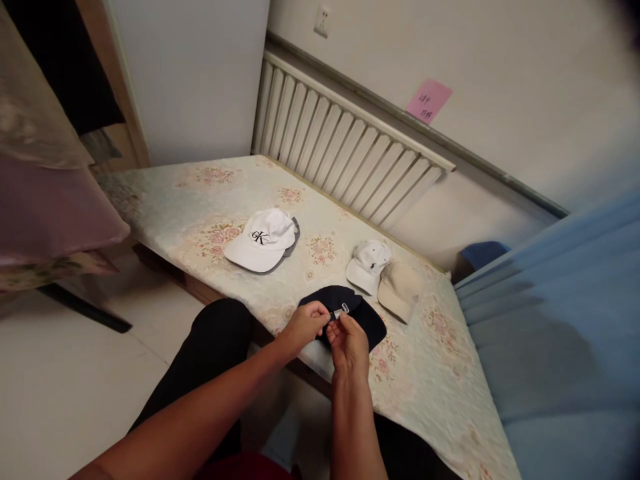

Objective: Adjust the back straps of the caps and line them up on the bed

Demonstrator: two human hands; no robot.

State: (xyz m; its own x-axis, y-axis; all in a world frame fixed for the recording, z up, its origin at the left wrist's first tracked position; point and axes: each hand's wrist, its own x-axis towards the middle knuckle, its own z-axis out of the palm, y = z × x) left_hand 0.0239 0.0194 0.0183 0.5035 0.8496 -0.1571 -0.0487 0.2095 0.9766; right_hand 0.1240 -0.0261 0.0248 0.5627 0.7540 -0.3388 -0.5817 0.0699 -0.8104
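Nearest us are our black-trousered legs [213, 353], one knee rising beside the near edge of the flower-patterned cover [430, 387]. Just past them, both our hands meet over the dark cap [369, 321], which lies at that near edge with its brim pointing to the right. Our left hand [306, 323] has its thumb and fingertips drawn together on the cap's strap area; our right hand [349, 341] is curled in narrowly beside it, also gripping there. Between them show a small white tag and a pale loop [345, 308]. The fingers hide most of the strap, so we can't be sure which piece each one pinches.

In our judgement the strap is the weak point: a loose pinch could let its end slip, and an uneven pull could twist it. With the cap so close to the edge, a tug towards us might drag it off onto our laps or the floor.

Farther on, a small white cap [369, 263] and a beige cap [399, 290] lie touching; if we shoved the dark brim forward, it could knock the beige one. A larger white cap [263, 241] with black letters sits well apart, to the left. Behind everything, the radiator [330, 140] lines the wall.
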